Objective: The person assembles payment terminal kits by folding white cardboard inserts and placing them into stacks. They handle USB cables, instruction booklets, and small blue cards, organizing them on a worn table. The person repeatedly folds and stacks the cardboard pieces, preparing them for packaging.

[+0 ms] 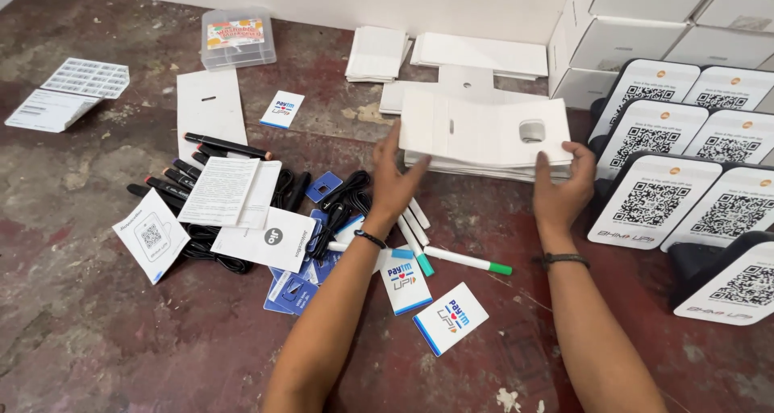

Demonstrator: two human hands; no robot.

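A stack of flat white cardboard sheets (476,131), each with cut-out slots, is held just above the table between both hands. My left hand (393,183) grips the stack's left end, fingers spread against its edge. At the right end, my right hand (562,189) clasps the stack, with the thumb on top. Below the hands lie white markers with green caps (463,260) and small blue-and-white cards (451,317).
To the right stand black devices with white code panels (655,201), white boxes (637,26) behind them. More white cardboard pieces (480,54) lie at the back. On the left sit black cables (343,199), black markers (226,145), leaflets (222,190) and a clear plastic box (237,36).
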